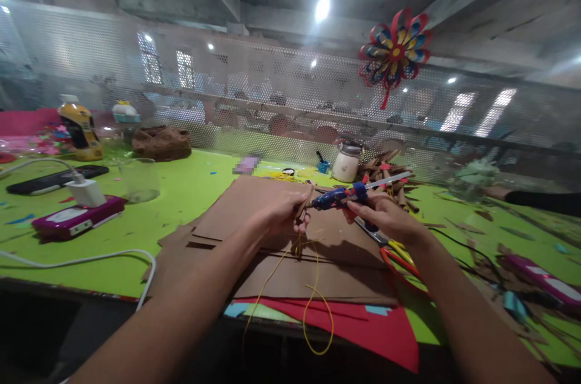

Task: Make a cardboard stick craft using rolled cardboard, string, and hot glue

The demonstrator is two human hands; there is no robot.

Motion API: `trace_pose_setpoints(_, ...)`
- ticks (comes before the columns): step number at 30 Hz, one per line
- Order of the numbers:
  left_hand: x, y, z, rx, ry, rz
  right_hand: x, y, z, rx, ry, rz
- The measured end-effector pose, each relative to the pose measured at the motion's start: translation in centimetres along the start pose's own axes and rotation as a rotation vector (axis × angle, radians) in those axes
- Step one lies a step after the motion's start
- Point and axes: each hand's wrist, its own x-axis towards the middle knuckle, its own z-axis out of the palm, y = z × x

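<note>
My right hand [384, 214] is closed around a blue hot glue gun [340, 197], which has a clear glue stick [393, 178] poking out of its back end. The gun's nozzle points left and meets a small rolled cardboard piece [304, 209], pinched in the fingers of my left hand [288, 214]. Yellow string [318, 305] hangs in loops below my left hand and over the table's front edge. Beneath both hands lie stacked brown cardboard sheets [245, 202]. Scissors with red and yellow handles [399, 257] rest beside the stack, partly behind my right forearm.
Left on the green table are a purple power strip [79, 217], a clear cup [141, 181], a phone [54, 179] and a yellow bottle [82, 129]. A white jar [347, 163] stands behind. Red paper [363, 323] overhangs the front edge. Another person's sleeve [544, 201] reaches in from the right.
</note>
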Motion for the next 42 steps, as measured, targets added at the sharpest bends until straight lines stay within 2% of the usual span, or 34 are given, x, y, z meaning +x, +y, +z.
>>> trace_pose_setpoints(16, 0.13, -0.36, -0.24, 0.006, -0.019, 0.029, 0.13, -0.02, 0.17, 0.036, 0.024, 0.004)
trace_pose_setpoints(23, 0.33, -0.14, -0.07, -0.009, 0.032, -0.040, -0.01, 0.16, 0.28, 0.008, -0.013, 0.022)
trace_pose_setpoints(34, 0.33, -0.38, -0.23, -0.033, -0.024, -0.021, 0.06, -0.02, 0.36, 0.008, -0.034, 0.000)
trace_pose_setpoints(39, 0.59, -0.48, -0.28, 0.015, -0.012, -0.017, 0.02, 0.07, 0.29, 0.022, -0.040, 0.011)
trace_pose_setpoints(42, 0.68, -0.48, -0.30, 0.016, 0.013, -0.062, 0.04, 0.47, 0.30, 0.019, -0.018, 0.022)
